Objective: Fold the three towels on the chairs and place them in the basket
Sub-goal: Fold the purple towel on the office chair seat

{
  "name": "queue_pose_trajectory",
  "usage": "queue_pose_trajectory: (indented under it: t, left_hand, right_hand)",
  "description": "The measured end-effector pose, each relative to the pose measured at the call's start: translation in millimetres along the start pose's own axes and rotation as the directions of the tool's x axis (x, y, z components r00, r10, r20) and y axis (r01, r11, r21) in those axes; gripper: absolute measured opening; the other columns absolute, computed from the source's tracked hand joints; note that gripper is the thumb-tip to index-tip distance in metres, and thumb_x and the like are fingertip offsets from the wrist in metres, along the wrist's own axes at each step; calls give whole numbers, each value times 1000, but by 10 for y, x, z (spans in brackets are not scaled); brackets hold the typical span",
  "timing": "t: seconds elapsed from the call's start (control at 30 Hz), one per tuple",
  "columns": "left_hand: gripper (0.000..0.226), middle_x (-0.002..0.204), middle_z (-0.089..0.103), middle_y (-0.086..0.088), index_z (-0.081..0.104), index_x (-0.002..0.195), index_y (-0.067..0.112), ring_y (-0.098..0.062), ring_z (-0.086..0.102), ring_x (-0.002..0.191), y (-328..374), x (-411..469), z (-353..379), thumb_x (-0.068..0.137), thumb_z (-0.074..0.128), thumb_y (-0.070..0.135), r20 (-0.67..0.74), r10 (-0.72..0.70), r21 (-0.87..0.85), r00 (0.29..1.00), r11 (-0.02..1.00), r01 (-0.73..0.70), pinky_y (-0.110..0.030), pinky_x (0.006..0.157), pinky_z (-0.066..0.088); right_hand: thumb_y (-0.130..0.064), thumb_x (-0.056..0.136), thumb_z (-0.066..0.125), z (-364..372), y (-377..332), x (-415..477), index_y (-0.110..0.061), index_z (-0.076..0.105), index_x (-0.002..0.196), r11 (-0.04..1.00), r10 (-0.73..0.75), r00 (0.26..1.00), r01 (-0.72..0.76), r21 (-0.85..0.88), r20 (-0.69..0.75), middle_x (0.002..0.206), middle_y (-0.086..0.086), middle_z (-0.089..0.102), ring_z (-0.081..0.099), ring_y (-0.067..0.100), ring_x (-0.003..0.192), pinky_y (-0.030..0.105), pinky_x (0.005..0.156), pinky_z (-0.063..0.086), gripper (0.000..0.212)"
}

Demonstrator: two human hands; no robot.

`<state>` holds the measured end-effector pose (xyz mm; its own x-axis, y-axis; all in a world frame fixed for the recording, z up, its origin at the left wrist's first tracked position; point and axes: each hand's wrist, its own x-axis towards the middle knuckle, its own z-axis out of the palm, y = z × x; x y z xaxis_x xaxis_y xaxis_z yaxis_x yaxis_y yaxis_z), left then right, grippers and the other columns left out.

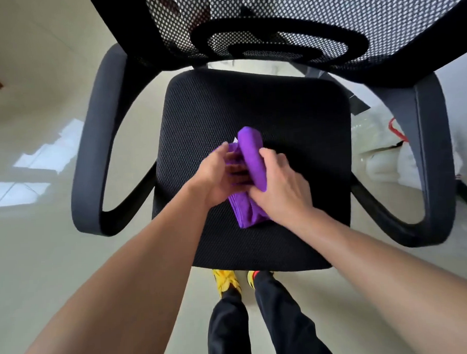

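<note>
The left hand point(221, 174) and right hand point(283, 185), nearest the camera, are each closed in a grip on the purple towel point(250, 155), held partly folded over the middle of the chair seat point(251, 102); folding is judged unfinished, no basket being shown.

Black mesh chair point(251, 102), glossy pale floor point(44, 263)
</note>
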<state>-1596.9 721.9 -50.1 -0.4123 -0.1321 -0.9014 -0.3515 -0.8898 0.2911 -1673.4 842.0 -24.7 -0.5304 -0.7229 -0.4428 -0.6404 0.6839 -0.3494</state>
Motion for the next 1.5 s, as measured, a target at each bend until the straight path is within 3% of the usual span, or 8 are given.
queue_pose_trajectory:
  t: [0.33,0.53,0.73,0.87,0.97,1.23,1.4,1.5]
  left_hand:
    - [34,95,61,-13,62,101,8,-29,62,81,270,-3,-184,85,68,37,-74,129,409,989,908,-88,-49,88,53]
    - [24,77,55,-7,60,96,11,-19,54,69,312,149,35,83,55,-8,-235,237,271,943,947,-170,-35,62,51]
    - [16,81,59,-14,55,106,13,-26,61,70,399,261,194,90,57,13,-174,275,359,945,912,-199,-33,62,55]
    - [21,78,62,-6,63,94,19,-22,57,73,320,322,85,77,67,8,20,488,869,873,422,-256,-33,70,47]
    - [18,75,64,-5,67,87,16,-19,59,68,274,337,195,77,60,3,60,599,932,799,253,-259,-23,64,47]
    - [34,78,66,-14,56,99,4,-20,68,58,387,489,464,98,46,36,-198,127,589,972,808,14,-31,65,55]
    - [72,104,62,-27,43,114,7,-37,66,95,629,481,560,79,55,69,-216,-61,421,974,895,149,-47,82,55]
    - [30,102,60,-8,56,98,16,-23,60,90,602,440,580,81,68,38,-206,-35,548,978,824,145,-40,72,54]
  right_hand:
    - [-40,83,64,333,20,-288,-23,26,148,985,-169,985,168,-42,-34,126,3,42,52,23,107,33,71,50,76]
    - [-47,73,72,343,289,-367,-24,39,133,959,198,974,-169,229,-111,124,1,50,55,22,107,39,77,52,72]
    - [-34,66,79,436,567,-221,-20,59,111,553,538,839,-425,717,82,98,-2,67,65,19,88,39,82,55,51]
    - [-24,72,81,300,980,-38,-15,63,108,85,670,679,-470,878,299,107,8,70,68,19,87,33,66,56,41]
    - [-36,60,87,341,919,-12,-17,60,113,-30,693,648,-412,911,316,107,1,70,69,17,91,35,73,57,62]
    - [-7,59,86,589,947,-108,-16,57,116,21,605,738,-392,920,300,107,2,68,66,23,102,43,93,53,64]
    - [-3,68,76,410,922,-255,-18,56,104,791,179,953,8,612,-244,100,4,61,61,20,89,20,79,45,43]
    - [5,63,72,413,961,-379,-9,57,101,948,-189,932,255,191,-308,101,11,56,57,27,90,29,71,52,43]
